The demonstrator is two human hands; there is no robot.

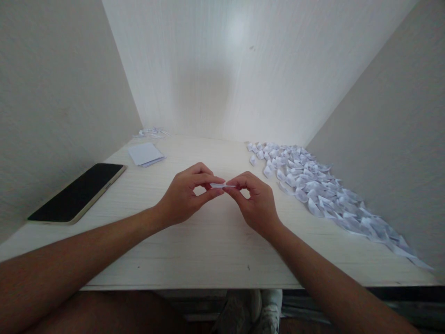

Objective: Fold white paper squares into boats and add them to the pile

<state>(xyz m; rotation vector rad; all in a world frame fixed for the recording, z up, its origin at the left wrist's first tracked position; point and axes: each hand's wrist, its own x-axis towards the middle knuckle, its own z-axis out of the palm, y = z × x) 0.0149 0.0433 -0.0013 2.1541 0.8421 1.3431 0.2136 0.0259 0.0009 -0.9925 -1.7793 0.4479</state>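
Two hands pinch a small folded paper at the centre of the frame.
The left hand (186, 192) and right hand (259, 202) each grasp the paper (217, 185) between thumb and fingers, the fingertips nearly meeting above the table (194, 266). A phone (78, 194) lies at the left, a stack of sheets (144, 153) and paper strips (151, 133) at centre left, and a heap of folded pieces (313, 185) spreads along the right.
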